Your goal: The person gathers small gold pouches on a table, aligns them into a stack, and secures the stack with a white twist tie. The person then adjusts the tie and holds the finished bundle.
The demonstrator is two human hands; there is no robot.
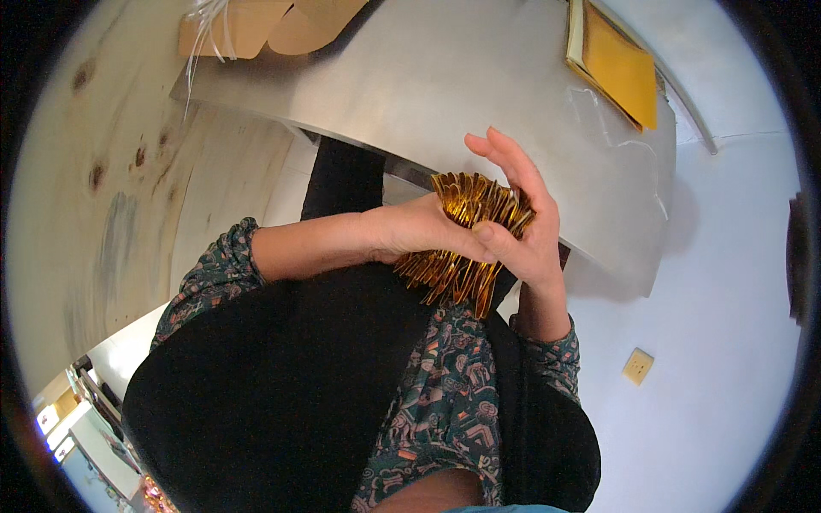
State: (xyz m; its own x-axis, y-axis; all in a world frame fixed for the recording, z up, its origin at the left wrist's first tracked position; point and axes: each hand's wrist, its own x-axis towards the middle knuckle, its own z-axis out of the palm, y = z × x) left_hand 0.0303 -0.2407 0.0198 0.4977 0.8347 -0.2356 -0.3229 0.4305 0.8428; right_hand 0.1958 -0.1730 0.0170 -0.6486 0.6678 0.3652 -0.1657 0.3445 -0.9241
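Note:
A thick bundle of shiny gold foil strips [457,272] is held in front of my body, its upper ends fanned out and its lower ends hanging loose. My left hand [425,225] is closed round the bundle's middle from the left, thumb across the front. From the right, my right hand [532,235] cups the bundle's edge. Its thumb lies over the front by my left thumb, while several fingers stretch upward past the strips. The fingers behind the bundle are hidden.
Before me is a grey metal-topped table [410,94] with a bent edge. Yellow sheets [620,73] lie at its far right, brown cardboard [312,24] at its far left beside thin white strands [208,38]. A wooden board [111,171] stands left; a wall socket [638,366] is right.

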